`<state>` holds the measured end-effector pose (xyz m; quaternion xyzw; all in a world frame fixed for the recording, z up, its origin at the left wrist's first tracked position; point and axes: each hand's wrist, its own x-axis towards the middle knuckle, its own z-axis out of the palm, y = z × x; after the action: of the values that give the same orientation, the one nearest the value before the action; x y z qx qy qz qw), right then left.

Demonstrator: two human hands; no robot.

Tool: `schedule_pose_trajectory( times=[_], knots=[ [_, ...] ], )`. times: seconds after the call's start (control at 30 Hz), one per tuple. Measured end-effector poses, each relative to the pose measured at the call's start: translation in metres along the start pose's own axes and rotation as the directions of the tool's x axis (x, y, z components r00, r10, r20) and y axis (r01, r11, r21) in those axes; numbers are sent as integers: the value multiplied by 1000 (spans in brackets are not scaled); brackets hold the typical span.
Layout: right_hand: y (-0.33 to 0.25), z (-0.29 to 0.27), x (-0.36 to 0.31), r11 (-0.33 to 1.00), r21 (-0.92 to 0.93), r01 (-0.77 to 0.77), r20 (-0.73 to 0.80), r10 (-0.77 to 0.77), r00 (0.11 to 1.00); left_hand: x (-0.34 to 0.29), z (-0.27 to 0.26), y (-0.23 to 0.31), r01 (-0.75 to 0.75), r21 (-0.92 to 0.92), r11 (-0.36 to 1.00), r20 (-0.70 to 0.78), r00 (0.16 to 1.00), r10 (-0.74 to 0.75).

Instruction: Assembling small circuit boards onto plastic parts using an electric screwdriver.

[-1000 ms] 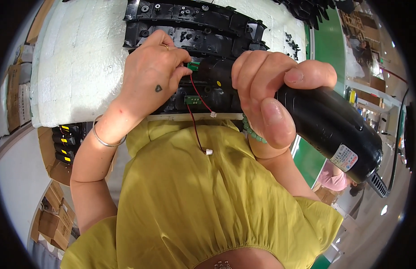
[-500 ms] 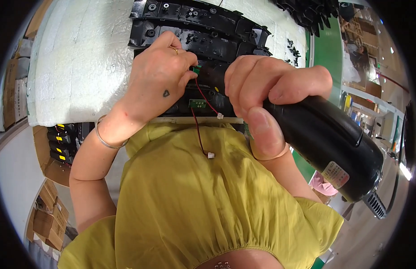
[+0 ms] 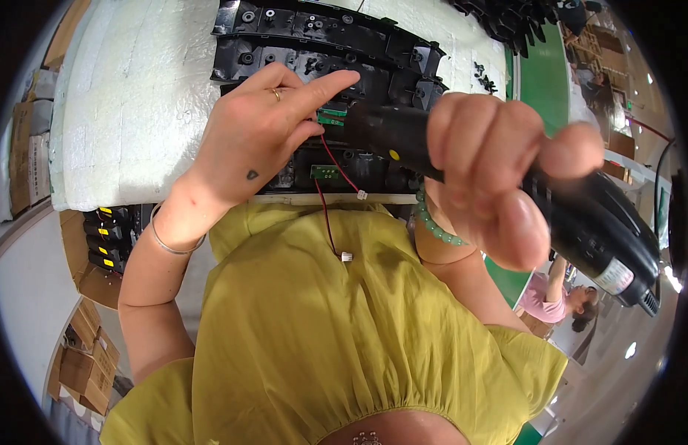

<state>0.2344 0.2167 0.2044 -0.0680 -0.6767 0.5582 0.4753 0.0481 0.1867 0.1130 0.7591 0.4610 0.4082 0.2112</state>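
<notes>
Apparently midway through fastening small circuit boards into black plastic strips (image 3: 372, 63), to judge from the layout on the white, padded-looking surface (image 3: 136, 111). Holding a black handheld power tool (image 3: 592, 215) in the right hand (image 3: 499, 163), with fingers and thumb wrapped round the body in a firm grip and with the nose aimed at the upper green board (image 3: 332, 117). Cannot make out the tip, nor any contact there between tool and board. Seemingly steadying that board from its left side with the left hand (image 3: 255, 137), thumb close against it and forefinger stretched out beyond; cannot tell a true pinch from a light touch, because of the hidden fingertips.

Placed at the third strip from the far side, just ahead of the tool's nose, with a thin red lead (image 3: 336, 161) trailing down to a loose white plug (image 3: 362, 195). Already showing a lower green board (image 3: 326, 172) in the nearest strip (image 3: 377, 176), untouched by either hand, with a second lead (image 3: 325, 215) hanging over the edge to another white plug (image 3: 347, 256). Cannot confirm any fastening there. Probably left to do: securing the upper board, and perhaps fitting out the two farther strips, without any board visible in their exposed parts.
</notes>
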Motion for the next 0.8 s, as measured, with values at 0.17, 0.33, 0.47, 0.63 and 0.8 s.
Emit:
schedule_pose_trajectory(
  times=[0.17,0.33,0.47,0.63,0.8],
  knots=[
    [-2,0,-1,1000,6,7,-17,-7,1000,0,-5,6,-57,12,998,-22,998,57],
    [-6,0,-4,1000,-2,2,-37,-2,999,4,-4,8,-97,-41,994,-33,995,96],
    [-9,1,-5,1000,-2,1,-45,-1,999,4,-3,11,-118,-32,992,-30,993,117],
    [-11,2,-7,999,7,-47,-75,48,996,3,-3,11,-192,39,981,32,981,191],
    [-11,-1,-6,997,-43,-61,-8,61,998,0,1,9,-197,80,977,-16,980,198]
  ],
)
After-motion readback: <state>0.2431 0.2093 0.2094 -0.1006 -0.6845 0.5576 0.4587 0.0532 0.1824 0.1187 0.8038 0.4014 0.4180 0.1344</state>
